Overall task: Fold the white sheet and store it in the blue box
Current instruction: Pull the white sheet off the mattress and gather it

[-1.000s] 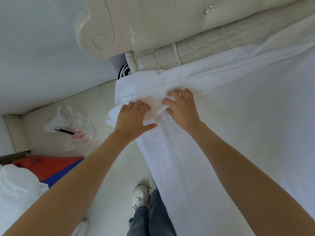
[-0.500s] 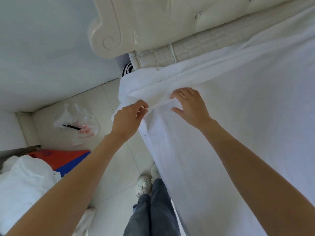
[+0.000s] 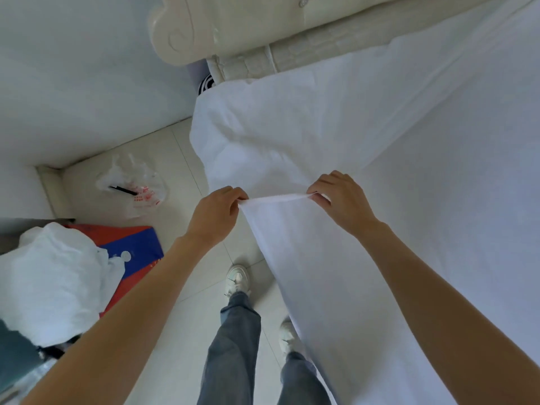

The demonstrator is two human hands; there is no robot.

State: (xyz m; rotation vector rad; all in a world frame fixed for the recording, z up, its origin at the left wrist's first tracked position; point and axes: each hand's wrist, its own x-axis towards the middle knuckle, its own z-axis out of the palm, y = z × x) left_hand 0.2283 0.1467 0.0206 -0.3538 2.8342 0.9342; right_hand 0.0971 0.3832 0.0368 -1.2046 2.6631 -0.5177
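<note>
Your fingers on both sides are pinching the same raised edge of the white sheet (image 3: 380, 147). In the head view, your left hand (image 3: 214, 219) grips the corner end of that edge between thumb and curled fingers, out past the near-left corner of the bed (image 3: 292, 51) and over the floor (image 3: 187, 171). Your right hand (image 3: 343, 201) pinches the edge further along, above the bed's left side, so a short taut strip of cloth runs between the two hands. From that strip the sheet falls toward you in a smooth hanging panel along the bed's side, down past your right shoe. Beyond your hands it lies crumpled over the bed's near-left corner and spreads flat across the rest of the bed to the right, reaching up to the quilted mattress edge and the cream headboard (image 3: 222, 24).

On the floor to the left, well apart from the sheet, lies a flat blue and red box (image 3: 137, 247), partly covered by a heap of white cloth (image 3: 52, 279). Near the wall corner sits a crumpled clear plastic bag (image 3: 134, 188) with red print and a dark stick-like thing on it. Your jeans (image 3: 236, 346) and white shoes stand on the floor just beside the bed's left edge.
</note>
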